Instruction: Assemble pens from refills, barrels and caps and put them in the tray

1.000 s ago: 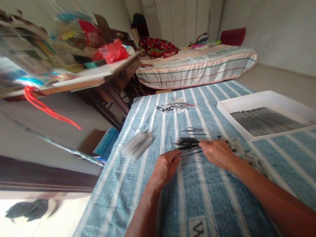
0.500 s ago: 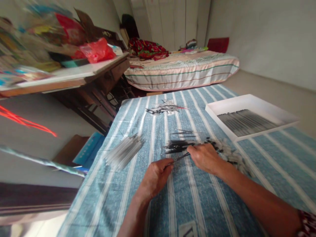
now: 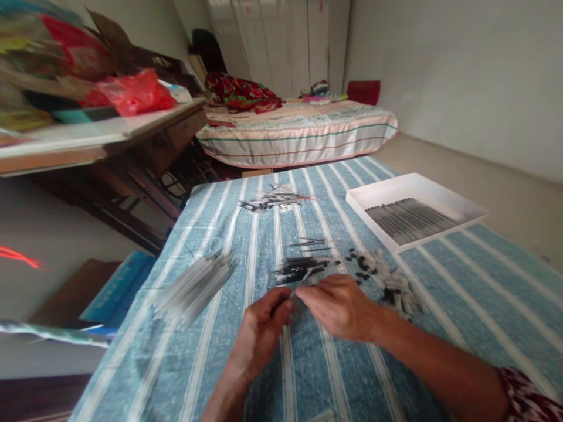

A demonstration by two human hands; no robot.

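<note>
Between tubes (image 3: pixel 196 287) and a box (image 3: pixel 422 190) on the worktop (image 3: pixel 145 366), my left fingers (image 3: pixel 275 298) and right fingers (image 3: pixel 311 297) pinch one rod (image 3: pixel 305 277), black sticks (image 3: pixel 292 269) just beyond.

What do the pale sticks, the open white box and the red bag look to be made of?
Pale sticks: probably plastic, given their milky grey look, though blur hides the finish. White box: cardboard or plastic; its flat, matte-looking walls leave that open. Red bag: most likely thin plastic film, shown by its shiny crinkles.
</note>
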